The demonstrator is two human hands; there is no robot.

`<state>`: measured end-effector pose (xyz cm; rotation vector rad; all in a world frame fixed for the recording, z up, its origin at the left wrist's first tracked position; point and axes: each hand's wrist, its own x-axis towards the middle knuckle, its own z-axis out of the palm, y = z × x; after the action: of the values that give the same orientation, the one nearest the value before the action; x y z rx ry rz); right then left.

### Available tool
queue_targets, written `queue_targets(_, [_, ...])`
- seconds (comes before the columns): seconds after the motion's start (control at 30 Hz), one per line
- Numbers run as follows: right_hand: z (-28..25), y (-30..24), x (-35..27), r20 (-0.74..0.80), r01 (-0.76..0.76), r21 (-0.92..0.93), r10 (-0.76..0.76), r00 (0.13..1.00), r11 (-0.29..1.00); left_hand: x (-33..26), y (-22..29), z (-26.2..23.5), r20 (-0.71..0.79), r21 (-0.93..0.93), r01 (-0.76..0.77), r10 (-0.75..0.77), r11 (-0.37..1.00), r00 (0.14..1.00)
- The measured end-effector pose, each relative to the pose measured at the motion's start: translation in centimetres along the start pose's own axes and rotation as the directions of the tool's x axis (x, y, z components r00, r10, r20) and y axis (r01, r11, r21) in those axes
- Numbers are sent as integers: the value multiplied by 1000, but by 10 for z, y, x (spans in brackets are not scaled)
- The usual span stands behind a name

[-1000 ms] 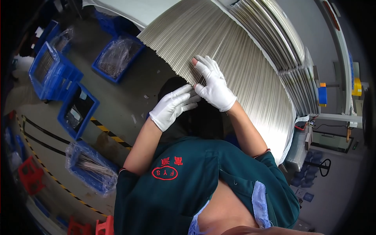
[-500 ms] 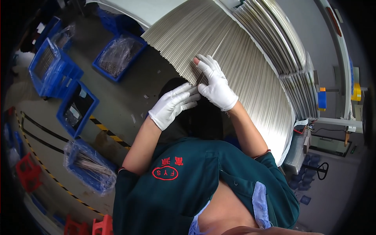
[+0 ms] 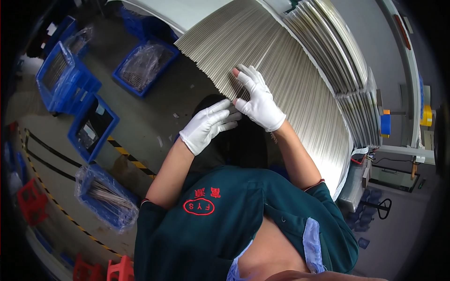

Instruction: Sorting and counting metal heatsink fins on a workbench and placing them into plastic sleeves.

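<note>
A wide fan of thin silvery metal rods [image 3: 300, 89] lies side by side on a work surface in front of me. My right hand [image 3: 257, 99], in a white glove with cut fingertips, rests flat on the rods near their near ends, fingers spread. My left hand [image 3: 207, 125], also in a white glove, sits just left of it at the rods' near edge, fingertips touching the rod ends by the right palm. Neither hand visibly grips a rod.
More bundles of rods [image 3: 337, 42] are stacked at the far right. Blue crates [image 3: 70, 84] stand on the floor to my left, some lined with plastic and holding rods [image 3: 105, 199]. Yellow-black floor tape [image 3: 129, 159] and red stools [image 3: 30, 201] lie lower left.
Both hands stay at the rods' near edge; the right hand has shifted slightly along the rods and the left fingertips have closed in toward it.
</note>
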<state>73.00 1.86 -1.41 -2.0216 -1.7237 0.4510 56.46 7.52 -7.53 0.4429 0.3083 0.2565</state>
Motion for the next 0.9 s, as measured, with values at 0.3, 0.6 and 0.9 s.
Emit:
queue_targets(0.3, [2, -2, 5, 6, 11, -50, -11, 1000, 999, -2, 5, -1, 3, 2, -23, 23, 1000, 1000])
queue_targets(0.6, [3, -6, 9, 1, 25, -48, -25, 1000, 999, 0, 4, -2, 7, -4, -25, 25, 1000, 1000])
queue_targets(0.9, [5, -8, 15, -6, 22, -56, -22, 1000, 998, 2, 4, -4, -23, 14, -59, 60, 998, 998])
